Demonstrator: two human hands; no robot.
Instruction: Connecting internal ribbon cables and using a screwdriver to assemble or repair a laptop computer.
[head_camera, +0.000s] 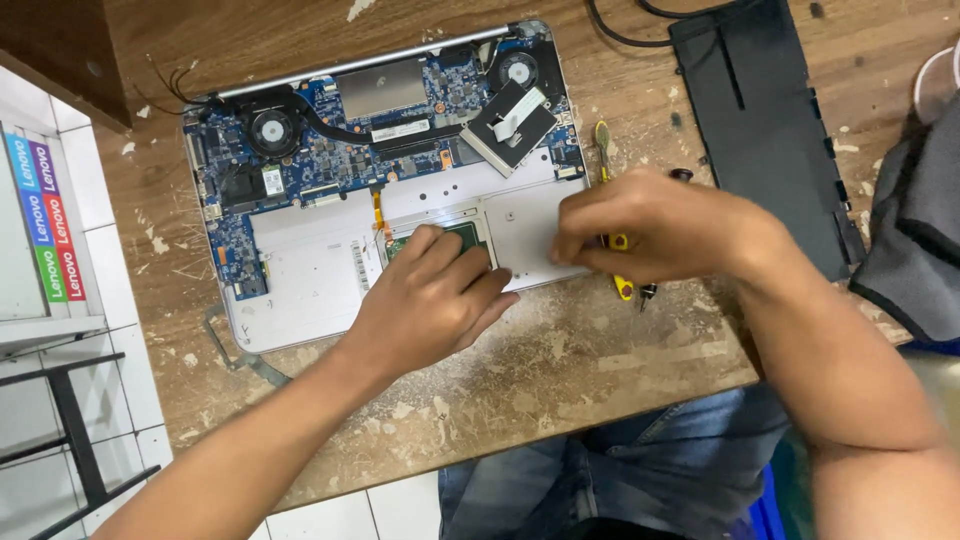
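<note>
Fingers of left hand (432, 300) flat, pressing green board (462, 236) in opened laptop (300, 270), steadying it; right hand (650, 228) curled around yellow screwdriver (621, 243) at laptop's edge; laptop lies bottom-up on counter (500, 380).

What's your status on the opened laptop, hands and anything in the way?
Left hand flat on touchpad board. Right hand at laptop edge, over yellow screwdriver. Loose black panel lies alongside.
</note>
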